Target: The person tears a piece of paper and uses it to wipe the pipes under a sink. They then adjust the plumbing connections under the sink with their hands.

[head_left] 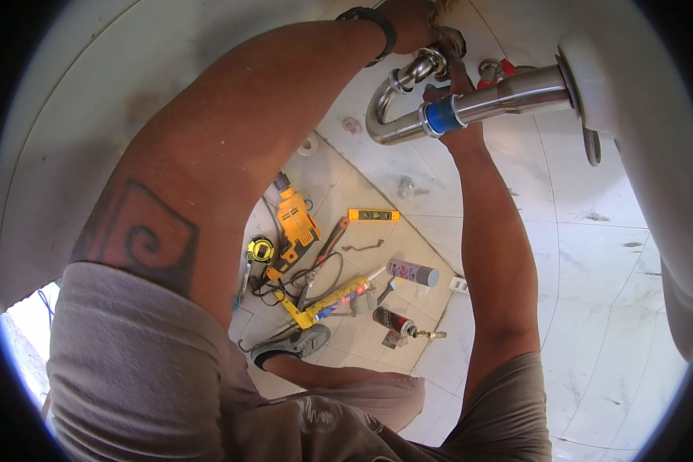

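Note:
A chrome P-trap drain pipe (396, 127) curves below a white sink (631, 69), with a blue band (443, 115) around its straight arm. My left hand (410, 27), below a black wristband, reaches to the pipe's far end and closes around it by a round flange (452, 40); most of its fingers are hidden. From behind the straight arm, my right hand (460, 137) comes up at the bend. Its thumb and a finger show, closed about the pipe near a nut (437, 61); the pipe covers the rest.
A red-handled valve (494, 71) sits on the wall behind the pipe. Lower down lie a yellow drill (294, 219), a small level (373, 215), a tape measure (260, 249), a caulking gun (335, 300), and spray cans (412, 272). My shoe (304, 340) is beside these tools.

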`<state>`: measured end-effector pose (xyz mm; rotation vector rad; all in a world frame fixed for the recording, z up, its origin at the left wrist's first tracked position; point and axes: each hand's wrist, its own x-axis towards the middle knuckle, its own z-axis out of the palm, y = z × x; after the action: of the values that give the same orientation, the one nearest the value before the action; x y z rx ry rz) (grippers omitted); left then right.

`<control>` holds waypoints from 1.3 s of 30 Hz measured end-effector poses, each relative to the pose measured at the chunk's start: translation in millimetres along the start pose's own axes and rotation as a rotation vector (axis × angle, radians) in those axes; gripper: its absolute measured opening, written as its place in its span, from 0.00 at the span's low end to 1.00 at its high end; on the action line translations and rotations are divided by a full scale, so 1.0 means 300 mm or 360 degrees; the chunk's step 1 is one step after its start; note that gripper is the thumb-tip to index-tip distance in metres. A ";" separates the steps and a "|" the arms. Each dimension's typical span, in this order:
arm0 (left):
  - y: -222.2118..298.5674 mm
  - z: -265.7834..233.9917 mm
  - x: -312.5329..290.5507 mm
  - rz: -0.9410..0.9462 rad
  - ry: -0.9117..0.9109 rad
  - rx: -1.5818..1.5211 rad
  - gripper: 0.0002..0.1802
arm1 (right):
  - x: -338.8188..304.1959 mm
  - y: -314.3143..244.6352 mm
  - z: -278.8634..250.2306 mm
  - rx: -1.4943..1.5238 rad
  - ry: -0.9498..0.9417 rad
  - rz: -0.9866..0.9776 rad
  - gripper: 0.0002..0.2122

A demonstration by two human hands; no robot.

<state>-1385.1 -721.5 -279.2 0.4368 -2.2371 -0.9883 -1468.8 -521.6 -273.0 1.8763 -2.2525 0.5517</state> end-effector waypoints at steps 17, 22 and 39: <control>0.028 0.003 0.045 0.0097 -0.0051 0.0312 0.22 | 0.038 0.002 0.030 0.0864 -0.0069 0.0308 0.42; 0.033 -0.083 0.058 -0.0280 -0.0652 -0.0145 0.20 | 0.017 -0.038 0.009 0.0617 -0.0148 0.0388 0.44; 0.061 -0.060 -0.043 0.0326 -0.0018 0.0136 0.11 | 0.038 -0.045 -0.015 0.0335 -0.0104 0.0246 0.39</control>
<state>-1364.2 -712.2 -261.6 0.2328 -2.2873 -0.7933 -1458.5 -532.2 -262.5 1.8452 -2.4837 0.7900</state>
